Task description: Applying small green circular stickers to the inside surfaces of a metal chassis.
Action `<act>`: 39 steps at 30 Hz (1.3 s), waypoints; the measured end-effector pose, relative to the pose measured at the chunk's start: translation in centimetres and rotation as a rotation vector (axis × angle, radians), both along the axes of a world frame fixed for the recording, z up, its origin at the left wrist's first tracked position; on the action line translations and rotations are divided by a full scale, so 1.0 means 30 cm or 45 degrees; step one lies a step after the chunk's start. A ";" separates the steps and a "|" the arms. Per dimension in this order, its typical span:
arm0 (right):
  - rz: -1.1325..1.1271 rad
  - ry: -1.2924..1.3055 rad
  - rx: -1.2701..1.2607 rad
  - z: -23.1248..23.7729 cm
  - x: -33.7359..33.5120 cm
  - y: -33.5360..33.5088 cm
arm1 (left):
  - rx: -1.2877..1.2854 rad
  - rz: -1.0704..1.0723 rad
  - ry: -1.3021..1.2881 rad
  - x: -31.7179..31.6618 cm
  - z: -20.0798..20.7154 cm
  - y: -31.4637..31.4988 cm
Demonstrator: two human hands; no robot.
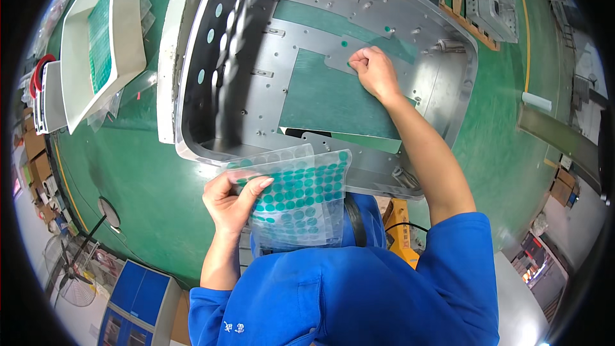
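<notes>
My left hand pinches a few thin, clear-backed sheets of round green stickers between thumb and fingers. The sheets overlap and hang before my body, with some spots on them bare. Over the inside of a large grey metal housing, my right hand has thumb and fingers pressed together. A bit of a green round sticker shows at those fingertips. Just beyond them, a green dot lies on the perforated metal floor, and another green dot sits farther right. A large green panel lies under my right wrist.
A white bin at the far left holds green sticker sheets. Close by my waist on the right is a yellow piece of equipment. Upper right, another metal housing rests on wood. A fan stands lower left.
</notes>
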State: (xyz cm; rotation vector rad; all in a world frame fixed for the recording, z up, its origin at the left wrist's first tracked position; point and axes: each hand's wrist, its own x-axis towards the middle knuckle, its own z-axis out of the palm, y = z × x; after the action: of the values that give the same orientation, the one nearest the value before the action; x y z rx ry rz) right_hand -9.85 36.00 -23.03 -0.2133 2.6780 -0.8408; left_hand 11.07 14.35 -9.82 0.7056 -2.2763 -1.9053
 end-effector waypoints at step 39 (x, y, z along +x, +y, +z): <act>0.592 -0.576 -0.964 0.537 0.254 -0.213 | -0.156 0.249 0.203 0.128 0.073 -0.129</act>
State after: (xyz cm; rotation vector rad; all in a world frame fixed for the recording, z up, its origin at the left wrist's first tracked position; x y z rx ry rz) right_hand -2.23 29.62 -6.93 -0.6877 1.6956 -1.4766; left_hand 14.90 10.47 -7.64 0.7037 -2.1206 -1.6572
